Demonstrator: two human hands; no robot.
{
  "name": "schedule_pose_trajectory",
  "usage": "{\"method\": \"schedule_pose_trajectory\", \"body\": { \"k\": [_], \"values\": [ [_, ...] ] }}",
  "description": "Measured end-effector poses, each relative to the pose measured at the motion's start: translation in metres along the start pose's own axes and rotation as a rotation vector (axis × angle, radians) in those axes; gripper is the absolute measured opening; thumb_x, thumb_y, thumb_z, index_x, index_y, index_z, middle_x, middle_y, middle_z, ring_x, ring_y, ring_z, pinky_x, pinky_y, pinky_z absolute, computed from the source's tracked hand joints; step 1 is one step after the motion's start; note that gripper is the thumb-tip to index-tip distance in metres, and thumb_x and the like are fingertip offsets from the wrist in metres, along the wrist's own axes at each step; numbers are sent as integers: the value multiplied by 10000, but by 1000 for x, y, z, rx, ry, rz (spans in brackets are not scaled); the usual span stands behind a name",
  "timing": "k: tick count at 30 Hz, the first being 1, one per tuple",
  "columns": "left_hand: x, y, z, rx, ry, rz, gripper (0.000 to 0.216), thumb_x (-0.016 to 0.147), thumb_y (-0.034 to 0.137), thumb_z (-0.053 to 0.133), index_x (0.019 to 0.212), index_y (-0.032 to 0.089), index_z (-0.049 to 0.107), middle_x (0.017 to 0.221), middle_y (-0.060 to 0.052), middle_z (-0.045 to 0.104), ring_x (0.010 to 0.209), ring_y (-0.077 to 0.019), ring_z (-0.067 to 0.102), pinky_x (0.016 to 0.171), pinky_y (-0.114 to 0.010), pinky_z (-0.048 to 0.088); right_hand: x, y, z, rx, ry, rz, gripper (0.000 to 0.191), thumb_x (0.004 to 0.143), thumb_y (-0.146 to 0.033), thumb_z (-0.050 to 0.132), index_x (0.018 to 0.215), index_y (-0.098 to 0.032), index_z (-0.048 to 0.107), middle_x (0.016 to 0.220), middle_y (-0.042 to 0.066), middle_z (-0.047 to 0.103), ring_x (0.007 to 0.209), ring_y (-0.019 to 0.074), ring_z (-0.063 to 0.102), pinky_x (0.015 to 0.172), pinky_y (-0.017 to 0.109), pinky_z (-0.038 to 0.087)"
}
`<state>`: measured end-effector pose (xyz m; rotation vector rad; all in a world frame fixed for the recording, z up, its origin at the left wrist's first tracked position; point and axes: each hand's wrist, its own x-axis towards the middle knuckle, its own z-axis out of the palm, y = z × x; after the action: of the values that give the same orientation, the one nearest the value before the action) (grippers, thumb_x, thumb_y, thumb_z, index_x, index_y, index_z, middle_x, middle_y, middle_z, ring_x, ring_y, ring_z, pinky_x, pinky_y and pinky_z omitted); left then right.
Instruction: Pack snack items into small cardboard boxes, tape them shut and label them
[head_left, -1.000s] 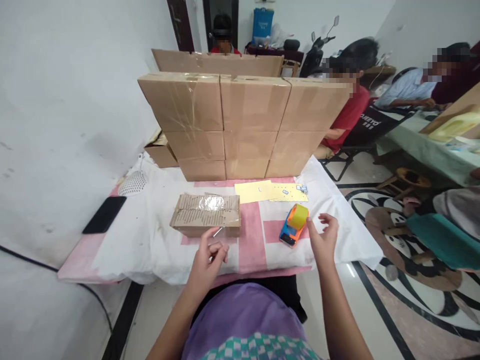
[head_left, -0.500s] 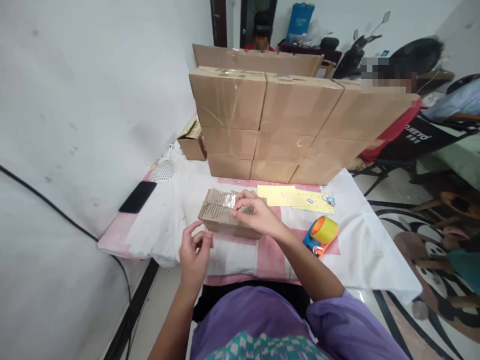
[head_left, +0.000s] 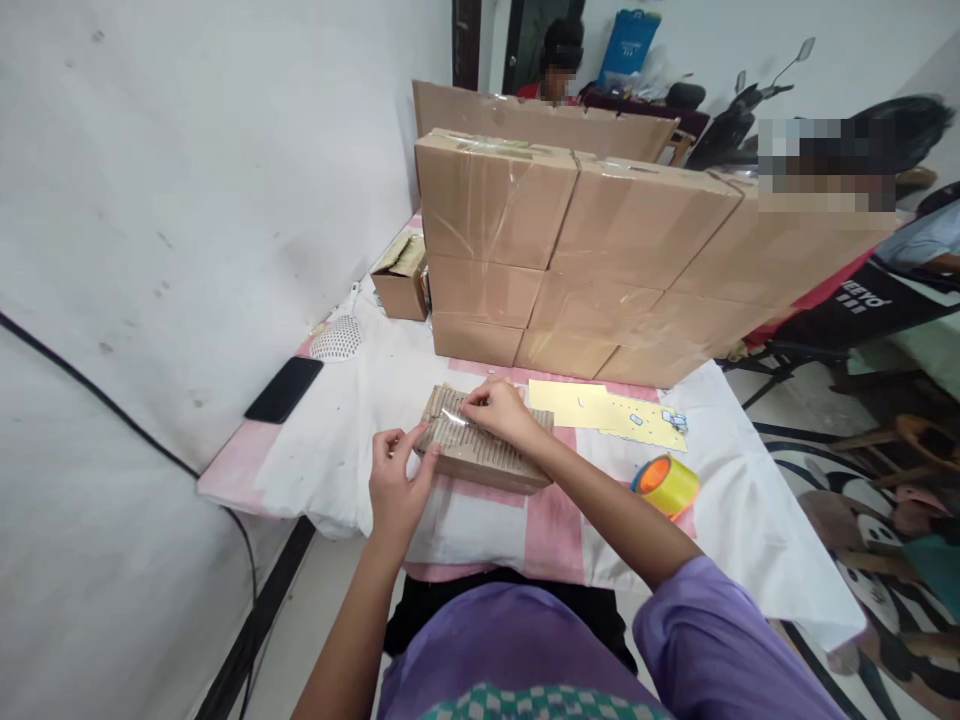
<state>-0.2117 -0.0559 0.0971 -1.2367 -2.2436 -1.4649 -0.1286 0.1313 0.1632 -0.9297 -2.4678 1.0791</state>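
Note:
A small cardboard box [head_left: 487, 470] with a corrugated, striped top lies in front of me on the cloth. A shiny strip of clear tape [head_left: 453, 417] runs over the left part of its top. My right hand [head_left: 501, 412] bends over the box, thumb and fingertips pinched at the strip's end. At the left end, my left hand [head_left: 397, 475] grips the box's near corner, index finger along the top edge, thumb at the front side, other fingers curled. To the right sits a tape dispenser with a yellow roll [head_left: 670, 487], partly behind my right forearm.
A wall of taped cardboard boxes [head_left: 600, 270] stands behind the work spot. Yellow paper strips [head_left: 574, 403] lie before it. On the left are a black phone [head_left: 285, 390], a white perforated object [head_left: 337, 340] and an open carton [head_left: 401, 290]. Two people are beyond the boxes.
My left hand has come up against the box's left corner. My right hand has shifted slightly over the top, and the clear strip now shows more plainly. The whole view has swung a little left.

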Motion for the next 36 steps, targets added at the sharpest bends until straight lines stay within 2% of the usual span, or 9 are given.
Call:
{"method": "schedule_pose_trajectory", "body": {
  "k": [4,9,13,20,25,28,31,34,36],
  "values": [
    [-5,-7,4,94,-99,158,273,955,345,633,1183,256,754,1050,-71,493,944,-185,537,838,-316,504,-3,2,3,-126,4,-8,136,826,-302,716,745,-222,791,915,66,709,1026,271,543,957,438,345],
    [-10,-12,6,132,-119,176,275,963,319,621,1193,249,754,1055,-80,491,924,-183,521,832,-321,500,-2,3,1,-279,-26,-48,152,851,-348,712,874,-198,720,1049,102,653,1083,301,501,932,432,368],
    [-11,-11,7,163,-124,186,292,960,320,624,1213,238,743,1094,-98,514,939,-195,536,845,-337,510,1,1,-2,-429,16,-71,371,827,-438,757,1036,-168,613,1102,137,615,1042,315,488,901,436,395],
    [-4,-8,6,196,-154,241,279,961,300,629,1221,235,708,1240,-113,608,1093,-250,570,901,-371,511,3,6,-26,-539,143,-72,230,873,-339,684,1017,-180,601,1110,166,623,1082,354,488,910,472,383],
    [-4,-8,2,103,-143,226,179,956,284,640,1106,209,705,1216,-110,599,1144,-244,581,941,-377,523,-40,87,-89,-290,489,93,114,818,-297,632,880,-210,592,915,92,647,896,276,565,836,410,409],
    [-9,-12,-1,68,-97,242,148,927,271,683,1057,203,701,1251,-114,562,1096,-226,597,897,-359,535,-104,150,-132,-211,700,257,165,751,-369,626,818,-221,593,804,53,613,780,241,561,762,378,423],
    [-16,-22,-3,67,0,216,183,875,290,745,1016,192,682,1256,-111,532,899,-168,585,816,-343,534,-174,194,-167,-189,887,407,231,723,-440,625,790,-219,618,755,39,611,699,214,539,708,363,425],
    [-22,-34,-1,21,28,77,339,816,348,788,1069,187,630,1226,-102,532,791,-135,546,693,-305,502,-210,222,-194,-212,924,485,245,716,-449,624,763,-210,648,723,43,632,662,204,527,684,360,413],
    [-27,-39,4,-67,-17,-81,508,783,380,798,1198,199,567,1168,-76,555,733,-117,533,596,-262,447,-206,238,-207,-212,802,460,230,725,-421,616,759,-199,668,733,57,659,670,208,537,688,361,415]
  ]
}}
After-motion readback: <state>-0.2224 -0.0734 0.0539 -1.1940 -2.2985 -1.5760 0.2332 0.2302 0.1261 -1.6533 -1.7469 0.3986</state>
